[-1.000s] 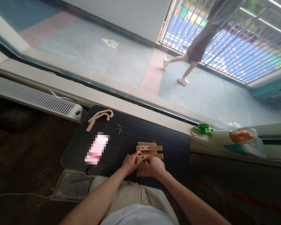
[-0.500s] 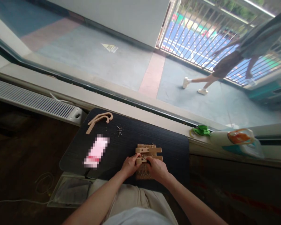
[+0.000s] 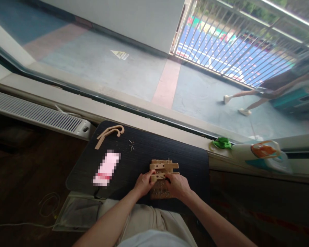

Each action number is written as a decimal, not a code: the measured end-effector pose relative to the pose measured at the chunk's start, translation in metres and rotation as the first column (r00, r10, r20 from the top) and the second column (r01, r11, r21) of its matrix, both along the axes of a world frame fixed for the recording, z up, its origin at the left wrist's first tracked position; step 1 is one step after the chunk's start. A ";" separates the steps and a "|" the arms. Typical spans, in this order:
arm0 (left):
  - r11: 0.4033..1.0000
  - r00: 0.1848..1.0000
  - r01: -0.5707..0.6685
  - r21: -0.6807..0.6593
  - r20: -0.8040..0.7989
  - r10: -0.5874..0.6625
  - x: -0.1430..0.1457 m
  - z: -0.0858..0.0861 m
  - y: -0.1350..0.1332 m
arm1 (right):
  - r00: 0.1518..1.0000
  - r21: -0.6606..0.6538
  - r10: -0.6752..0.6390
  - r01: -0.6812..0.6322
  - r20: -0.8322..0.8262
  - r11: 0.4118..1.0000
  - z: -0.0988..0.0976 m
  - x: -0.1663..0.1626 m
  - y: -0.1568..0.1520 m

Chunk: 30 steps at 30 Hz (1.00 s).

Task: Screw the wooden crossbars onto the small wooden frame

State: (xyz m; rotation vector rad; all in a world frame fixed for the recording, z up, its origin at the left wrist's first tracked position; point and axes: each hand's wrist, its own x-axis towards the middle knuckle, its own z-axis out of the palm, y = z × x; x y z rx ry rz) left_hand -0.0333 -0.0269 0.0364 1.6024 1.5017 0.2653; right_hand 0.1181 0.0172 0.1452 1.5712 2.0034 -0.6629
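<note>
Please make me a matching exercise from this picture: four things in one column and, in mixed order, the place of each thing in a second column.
Things
1. lower wooden slat
2. curved wooden pieces
3. green object
4. pink item

Places
a. on the window ledge, right of the black table
b. at the table's far left corner
c. on the table, left of the left hand
d. held at its ends by the left hand and the right hand

Pairs: 1-d, 2-b, 3-a, 4-c

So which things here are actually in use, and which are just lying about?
In use: left hand, right hand, lower slat, upper slat, perforated wooden board.
Lying about: curved wooden pieces, small pins, pink item, green item, white bottle.
</note>
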 end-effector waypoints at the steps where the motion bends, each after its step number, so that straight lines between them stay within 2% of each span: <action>1: 1.000 1.000 -0.002 0.003 -0.003 0.002 0.000 0.000 0.000 | 1.000 0.005 0.001 -0.001 -0.006 1.000 -0.001 0.000 0.000; 9: 1.000 1.000 -0.012 0.005 -0.014 0.013 0.001 -0.002 -0.001 | 1.000 -0.002 0.026 -0.026 -0.001 1.000 -0.002 -0.003 -0.002; 21: 1.000 1.000 -0.016 0.017 0.003 0.016 0.001 0.003 0.000 | 0.987 0.032 0.158 -0.157 -0.024 0.987 -0.004 -0.013 0.003; 27: 1.000 1.000 -0.016 0.005 0.001 0.016 0.001 0.006 0.000 | 0.946 -0.066 0.324 -0.324 -0.016 0.944 -0.002 -0.033 0.005; 30: 1.000 1.000 -0.017 -0.002 0.014 0.017 0.001 0.007 0.000 | 0.959 -0.087 0.284 -0.284 -0.005 0.955 -0.003 -0.036 0.003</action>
